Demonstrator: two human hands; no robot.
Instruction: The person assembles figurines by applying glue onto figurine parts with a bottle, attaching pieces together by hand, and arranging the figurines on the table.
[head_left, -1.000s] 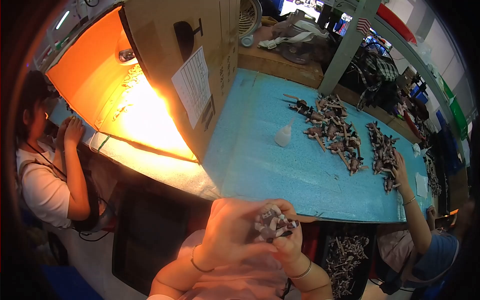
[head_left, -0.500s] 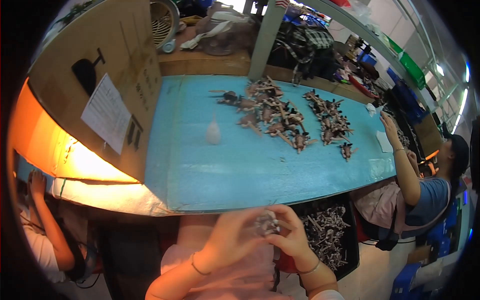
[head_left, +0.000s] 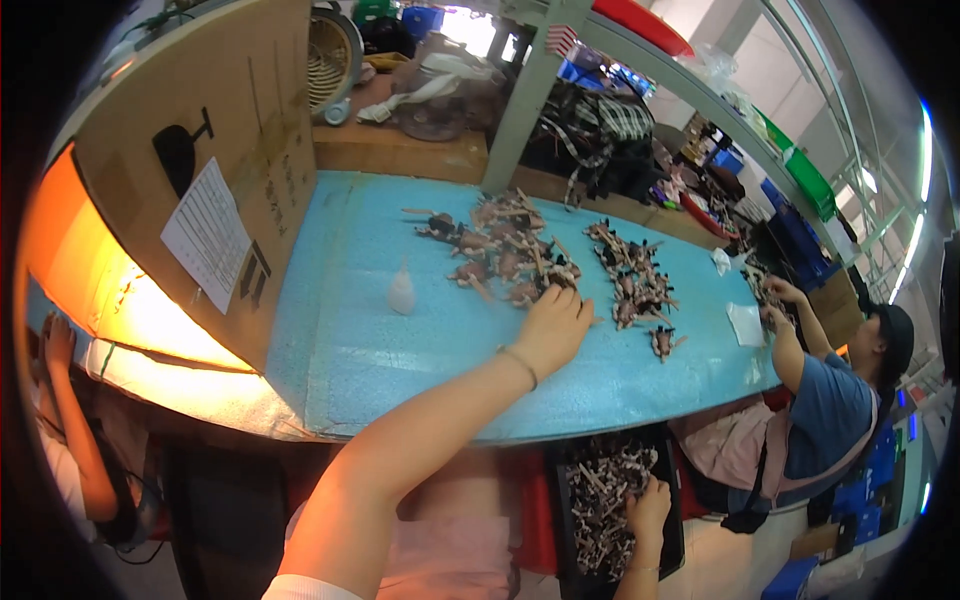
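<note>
My left hand (head_left: pixel 552 328) reaches over the blue tabletop to the near edge of a loose pile of small brown-and-black figures (head_left: pixel 505 250) with stick-like parts. Its fingers are bent down around a small figure (head_left: pixel 563 275), partly hidden beneath them. Low on the right, my right hand (head_left: pixel 650 512) is inside a black bin (head_left: pixel 672 550) filled with similar small pieces (head_left: pixel 600 500). The fingers there are curled against a small figure (head_left: pixel 636 482) at the bin's right side, little of which shows. A second cluster of figures (head_left: pixel 635 270) lies right of the first.
A white teardrop-shaped bottle (head_left: pixel 402 292) stands on the blue tabletop (head_left: pixel 400 385). A large cardboard box (head_left: pixel 215 130) rises at the left beside a bright lamp glow. At the right a co-worker (head_left: pixel 830 400) handles pieces near a white sheet (head_left: pixel 745 325). Another person's arm (head_left: pixel 85 440) shows far left.
My hands, together over my lap around a small figure before, have parted. The left went forward to the pile; the right went down into the bin. The co-worker's hands have come together lower.
</note>
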